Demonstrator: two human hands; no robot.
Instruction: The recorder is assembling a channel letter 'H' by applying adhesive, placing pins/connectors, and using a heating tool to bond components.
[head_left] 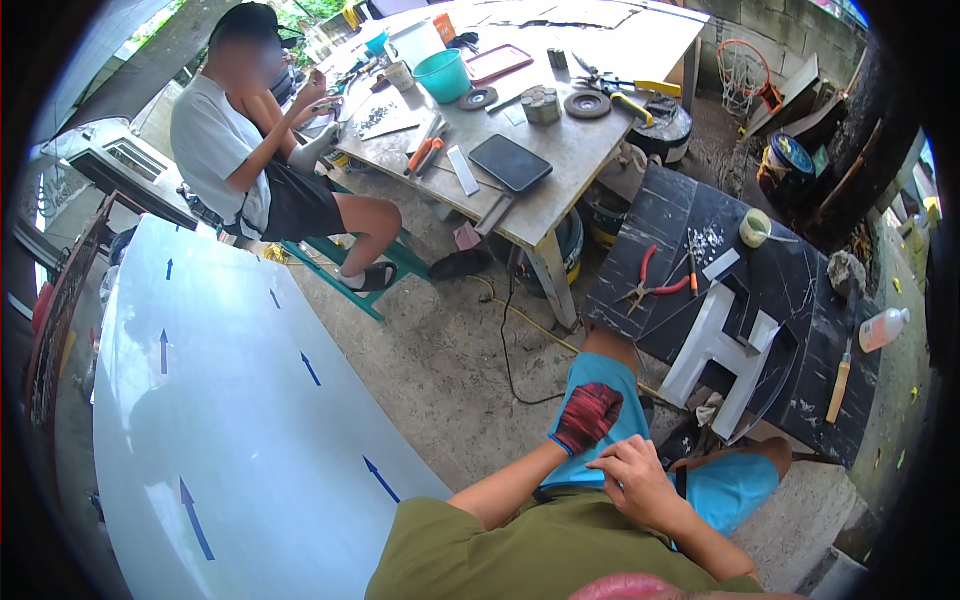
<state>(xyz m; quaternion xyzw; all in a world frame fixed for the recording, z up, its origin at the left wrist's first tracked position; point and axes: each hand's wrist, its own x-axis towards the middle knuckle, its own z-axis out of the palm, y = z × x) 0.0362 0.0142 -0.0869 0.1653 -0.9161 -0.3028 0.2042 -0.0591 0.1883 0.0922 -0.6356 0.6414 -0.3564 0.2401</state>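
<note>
- At far left: glossy pale sheet (270, 430), smooth, with blue arrows (197, 522).
- Upper centre: scuffed grey worktable (592, 145); round teal plastic basin (442, 78).
- Lower centre: left hand (586, 420) in red-black textured glove (592, 406), fingers curled, resting on blue cloth shorts (595, 368); grip hidden, cannot tell.
- Beside it: right hand (640, 480), bare, fingers half-bent; whether it pinches anything, cannot tell.
- Right: black white-veined tabletop (640, 218) bearing red-handled pliers (650, 270) and white piece (698, 342), two bars joined by crosspiece, apart from both hands.

left hand (588, 417): gloved, back upward, fingers perhaps curled | right hand (640, 484): bare, fingers bent, near the left
</note>
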